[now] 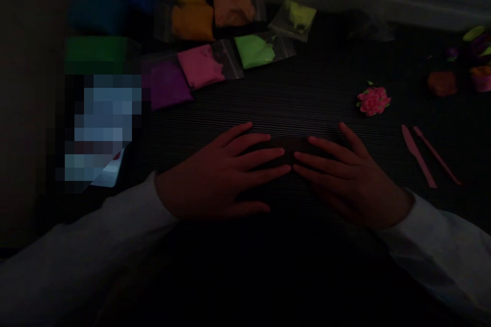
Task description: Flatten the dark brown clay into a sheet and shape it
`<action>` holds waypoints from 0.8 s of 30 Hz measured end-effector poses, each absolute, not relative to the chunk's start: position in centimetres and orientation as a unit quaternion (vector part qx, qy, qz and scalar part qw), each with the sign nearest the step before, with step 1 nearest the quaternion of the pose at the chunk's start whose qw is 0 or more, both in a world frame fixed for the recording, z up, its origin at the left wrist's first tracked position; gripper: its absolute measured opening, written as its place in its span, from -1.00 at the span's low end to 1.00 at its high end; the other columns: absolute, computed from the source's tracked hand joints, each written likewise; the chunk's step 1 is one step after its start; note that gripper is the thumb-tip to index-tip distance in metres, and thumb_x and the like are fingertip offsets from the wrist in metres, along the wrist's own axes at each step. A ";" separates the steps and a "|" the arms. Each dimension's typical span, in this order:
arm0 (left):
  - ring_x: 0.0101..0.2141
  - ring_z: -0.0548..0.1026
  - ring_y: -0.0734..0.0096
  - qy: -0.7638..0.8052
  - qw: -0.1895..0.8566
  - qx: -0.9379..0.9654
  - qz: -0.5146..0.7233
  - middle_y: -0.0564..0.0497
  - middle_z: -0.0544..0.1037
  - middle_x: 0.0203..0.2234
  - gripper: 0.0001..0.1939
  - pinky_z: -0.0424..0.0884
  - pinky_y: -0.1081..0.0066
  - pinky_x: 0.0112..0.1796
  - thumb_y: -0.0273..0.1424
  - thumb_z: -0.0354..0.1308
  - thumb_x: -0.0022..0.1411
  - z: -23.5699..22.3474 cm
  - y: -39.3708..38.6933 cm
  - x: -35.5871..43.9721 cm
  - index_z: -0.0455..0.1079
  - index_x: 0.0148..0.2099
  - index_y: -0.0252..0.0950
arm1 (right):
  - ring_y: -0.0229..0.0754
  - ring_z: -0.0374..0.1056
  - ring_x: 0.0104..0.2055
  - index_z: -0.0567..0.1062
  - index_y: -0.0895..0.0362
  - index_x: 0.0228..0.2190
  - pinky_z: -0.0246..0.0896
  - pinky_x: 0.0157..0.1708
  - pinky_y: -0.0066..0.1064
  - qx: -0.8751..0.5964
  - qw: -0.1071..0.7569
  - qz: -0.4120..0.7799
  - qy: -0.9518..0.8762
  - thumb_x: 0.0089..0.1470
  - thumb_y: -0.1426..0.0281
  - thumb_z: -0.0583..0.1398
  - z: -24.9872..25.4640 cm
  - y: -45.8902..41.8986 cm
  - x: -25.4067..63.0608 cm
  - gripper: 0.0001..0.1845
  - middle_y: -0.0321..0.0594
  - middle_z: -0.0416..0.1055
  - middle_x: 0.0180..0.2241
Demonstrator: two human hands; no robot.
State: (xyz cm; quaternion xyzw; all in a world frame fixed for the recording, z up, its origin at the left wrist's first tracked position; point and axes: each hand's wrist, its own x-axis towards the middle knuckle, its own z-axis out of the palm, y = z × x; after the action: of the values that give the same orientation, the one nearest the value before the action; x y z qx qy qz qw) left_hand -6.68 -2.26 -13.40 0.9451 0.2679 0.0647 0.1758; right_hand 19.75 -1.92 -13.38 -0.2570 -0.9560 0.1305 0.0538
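Observation:
The scene is very dim. My left hand (226,176) lies palm down over the dark tabletop (291,112), fingers spread. Facing it from the right is my right hand (347,176), also flat with its fingers stretched, the fingertips of both hands almost meeting. Between and beneath the fingers shows a dark flat strip (289,144); what it is I cannot make out. Neither hand grips anything visible. Beyond my right hand sits a small cluster of pink clay flowers (374,101) with green bits. To its right lie a pink plastic knife (418,156) and a thin pink modelling tool (437,155).
Several clay packets span the back left, including pink (201,66), purple (169,86), light green (255,51) and orange (192,21). A blurred-out lit device (109,171) lies at left. A brown lump (442,84) and a small flowerpot (481,78) stand far right.

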 end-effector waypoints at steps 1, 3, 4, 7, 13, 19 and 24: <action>0.13 0.08 0.10 0.268 0.174 0.946 0.062 0.02 0.18 0.13 -0.39 -0.13 -0.04 0.13 -0.12 0.03 0.09 -13.4 -2.3 -6.7 0.04 0.18 -0.09 | -0.01 -0.07 0.20 0.21 0.01 0.05 -0.40 0.16 0.16 -0.256 0.052 0.132 -0.956 0.04 0.40 0.07 -13.4 -1.9 19.8 -0.51 -0.35 0.18 0.10; 0.12 0.09 0.09 0.268 0.173 0.946 0.061 0.03 0.19 0.13 -0.40 -0.13 -0.04 0.13 -0.11 0.03 0.09 -13.4 -2.2 -6.7 0.04 0.17 -0.06 | 0.00 -0.06 0.20 0.22 -0.03 0.04 -0.41 0.16 0.17 -0.257 0.056 0.140 -0.954 0.03 0.41 0.09 -13.4 -1.9 19.8 -0.50 -0.36 0.20 0.09; 0.12 0.09 0.08 0.269 0.173 0.946 0.060 0.04 0.19 0.12 -0.40 -0.12 -0.04 0.13 -0.11 0.03 0.08 -13.4 -2.2 -6.7 0.05 0.17 -0.05 | 0.01 -0.05 0.19 0.22 -0.07 0.03 -0.41 0.16 0.17 -0.260 0.060 0.146 -0.953 0.02 0.41 0.09 -13.4 -1.9 19.8 -0.50 -0.37 0.20 0.08; 0.12 0.10 0.08 0.267 0.171 0.947 0.057 0.06 0.19 0.13 -0.42 -0.12 -0.05 0.13 -0.10 0.02 0.09 -13.4 -2.1 -6.7 0.06 0.16 -0.02 | 0.03 -0.03 0.19 0.23 -0.14 0.02 -0.42 0.16 0.18 -0.262 0.068 0.153 -0.950 0.00 0.42 0.11 -13.4 -1.8 19.9 -0.49 -0.40 0.22 0.07; 0.15 0.05 0.14 0.258 0.150 0.953 0.050 0.04 0.13 0.16 -0.42 -0.16 -0.01 0.15 -0.11 -0.05 0.14 -13.5 -2.2 -6.8 0.02 0.19 -0.11 | 0.00 -0.05 0.19 0.22 0.03 0.04 -0.41 0.15 0.19 -0.245 0.068 0.121 -0.959 0.02 0.41 0.08 -13.3 -2.0 20.0 -0.51 -0.31 0.21 0.08; 0.18 -0.02 0.19 0.261 0.159 0.950 0.056 0.09 0.19 0.13 -0.47 -0.27 0.01 0.16 -0.17 -0.07 0.17 -13.2 -2.4 -6.2 0.04 0.18 -0.14 | -0.01 -0.04 0.19 0.22 0.06 0.04 -0.42 0.16 0.17 -0.247 0.077 0.125 -0.958 0.01 0.44 0.09 -13.3 -2.0 20.3 -0.49 -0.30 0.29 0.02; 0.19 -0.09 0.15 0.260 0.174 0.950 0.030 0.15 0.17 0.14 -0.49 -0.32 -0.01 0.16 -0.17 -0.12 0.18 -12.9 -2.1 -6.2 0.06 0.17 -0.13 | 0.01 -0.02 0.18 0.22 -0.04 0.03 -0.45 0.16 0.17 -0.256 0.072 0.136 -0.954 0.01 0.42 0.09 -13.5 -1.9 20.3 -0.50 -0.38 0.27 0.04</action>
State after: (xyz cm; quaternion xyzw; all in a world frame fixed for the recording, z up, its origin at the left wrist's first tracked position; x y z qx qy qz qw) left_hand -6.16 -2.08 -12.89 0.9495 0.2597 0.0299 0.1735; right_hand 20.27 -1.90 -13.47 -0.2558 -0.9545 0.1355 0.0719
